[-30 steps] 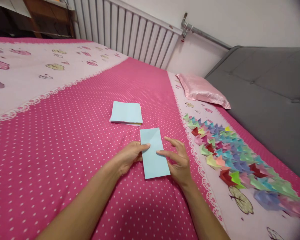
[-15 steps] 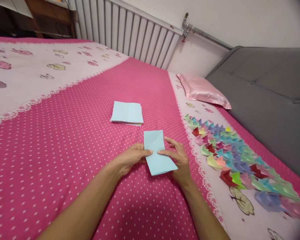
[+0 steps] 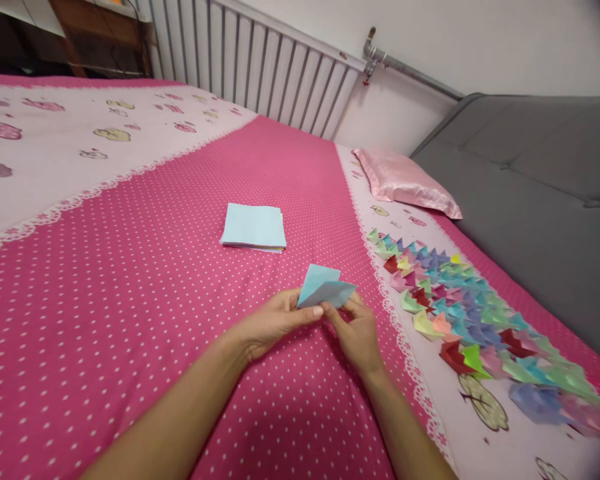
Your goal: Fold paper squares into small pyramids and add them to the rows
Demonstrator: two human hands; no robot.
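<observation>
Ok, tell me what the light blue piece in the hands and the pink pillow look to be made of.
Light blue piece: thin matte paper, judging by its sharp creases and flat folded flaps, pinched between the left hand and right hand. Pink pillow: probably satin or similar glossy fabric, since it shows soft shiny highlights and wrinkles.

From my seat, the fingertips of my right hand (image 3: 356,331) are tucked behind the folded blue sheet (image 3: 324,291), so I can't see their grip. The sheets under the top of the paper stack (image 3: 254,227) show only as thin edges. The row of folded paper pieces (image 3: 460,313) blurs toward the lower right, and its far end is perhaps cut off by the frame edge.
</observation>
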